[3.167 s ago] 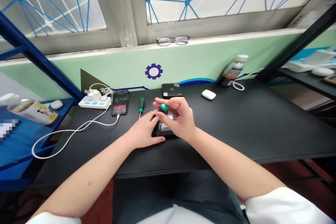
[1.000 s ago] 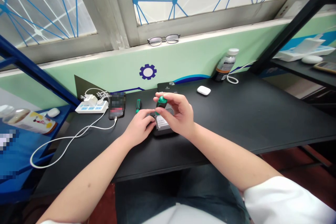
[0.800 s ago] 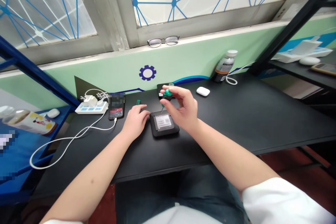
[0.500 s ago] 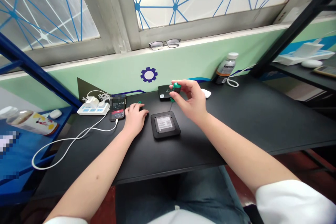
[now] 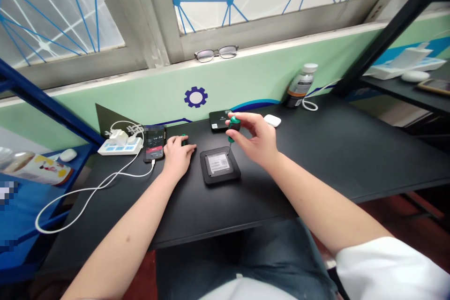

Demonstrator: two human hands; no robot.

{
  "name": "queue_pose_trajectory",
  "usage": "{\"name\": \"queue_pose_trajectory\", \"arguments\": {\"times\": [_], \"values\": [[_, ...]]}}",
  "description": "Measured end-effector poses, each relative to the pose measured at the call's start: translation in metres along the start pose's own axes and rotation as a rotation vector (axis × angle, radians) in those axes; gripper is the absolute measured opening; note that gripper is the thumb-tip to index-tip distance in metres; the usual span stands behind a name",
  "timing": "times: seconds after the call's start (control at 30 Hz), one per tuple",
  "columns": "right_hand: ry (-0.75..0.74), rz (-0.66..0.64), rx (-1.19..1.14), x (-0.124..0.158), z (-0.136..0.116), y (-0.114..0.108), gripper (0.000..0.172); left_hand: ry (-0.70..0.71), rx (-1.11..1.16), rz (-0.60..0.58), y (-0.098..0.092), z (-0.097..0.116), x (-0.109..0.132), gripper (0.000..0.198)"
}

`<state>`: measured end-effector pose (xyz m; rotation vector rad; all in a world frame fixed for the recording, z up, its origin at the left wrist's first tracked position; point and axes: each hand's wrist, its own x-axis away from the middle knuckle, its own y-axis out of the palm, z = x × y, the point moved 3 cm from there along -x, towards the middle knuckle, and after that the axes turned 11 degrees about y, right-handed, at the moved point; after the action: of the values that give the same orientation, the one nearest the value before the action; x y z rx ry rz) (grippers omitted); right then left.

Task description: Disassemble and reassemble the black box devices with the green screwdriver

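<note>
My right hand [image 5: 258, 138] grips a short screwdriver [image 5: 234, 124] with a green and black handle between thumb and fingers. Its thin shaft points down, and the tip meets the far right corner of a square black box [image 5: 204, 168]. The box lies on the desk with its labelled side up. To the left, my left hand [image 5: 176, 155] rests on the desk with its fingers spread. A small green and black object [image 5: 183, 139] shows by those fingers, partly covered; whether they touch it is unclear.
Left of my left hand lies a phone [image 5: 154, 143] on a white cable, beside a power strip [image 5: 121, 145]. Behind are a black box [image 5: 216, 122], a white case [image 5: 272, 121] and a bottle [image 5: 301, 85]. Glasses [image 5: 216, 53] sit on the window ledge.
The screwdriver has come down slightly, so its tip now sits at the box's corner instead of beyond its far edge. My left hand stays in about the same place. The view has shifted slightly.
</note>
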<state>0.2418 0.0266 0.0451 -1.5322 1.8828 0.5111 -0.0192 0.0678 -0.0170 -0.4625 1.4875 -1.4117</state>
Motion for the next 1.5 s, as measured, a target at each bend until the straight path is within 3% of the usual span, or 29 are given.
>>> {"name": "queue_pose_trajectory", "arguments": {"times": [0.23, 0.4, 0.6, 0.7, 0.83, 0.9, 1.07, 1.2, 1.3, 1.5], "values": [[-0.035, -0.001, 0.041, 0.001, 0.008, 0.000, 0.036, -0.013, 0.081, 0.061, -0.001, -0.003, 0.001, 0.034], [-0.079, -0.017, 0.088, 0.003, 0.011, 0.001, 0.040, 0.034, 0.091, 0.117, -0.013, 0.002, 0.010, 0.024], [-0.061, -0.039, 0.101, 0.005, 0.005, 0.004, 0.036, 0.263, 0.180, -0.003, -0.024, 0.036, 0.027, 0.028], [0.036, -0.102, -0.020, 0.007, 0.005, 0.007, 0.029, 0.377, 0.300, -0.099, -0.022, 0.060, 0.034, 0.048], [0.117, -0.225, -0.152, 0.008, 0.009, 0.009, 0.026, 0.441, 0.240, -0.285, -0.013, 0.075, 0.041, 0.074], [0.107, -0.243, -0.141, 0.007, 0.010, 0.008, 0.025, 0.455, 0.212, -0.320, -0.012, 0.075, 0.043, 0.075], [0.000, -0.146, -0.043, 0.001, 0.008, 0.004, 0.022, 0.441, 0.258, -0.300, -0.012, 0.069, 0.043, 0.069], [0.015, -0.130, -0.080, 0.000, 0.005, 0.006, 0.022, 0.453, 0.263, -0.308, -0.012, 0.068, 0.042, 0.069], [0.092, -0.155, -0.125, 0.001, 0.003, 0.006, 0.027, 0.465, 0.253, -0.302, -0.012, 0.068, 0.041, 0.069], [0.343, -0.318, -0.448, 0.000, 0.007, 0.010, 0.025, 0.444, 0.270, -0.291, -0.013, 0.068, 0.041, 0.068]]}}
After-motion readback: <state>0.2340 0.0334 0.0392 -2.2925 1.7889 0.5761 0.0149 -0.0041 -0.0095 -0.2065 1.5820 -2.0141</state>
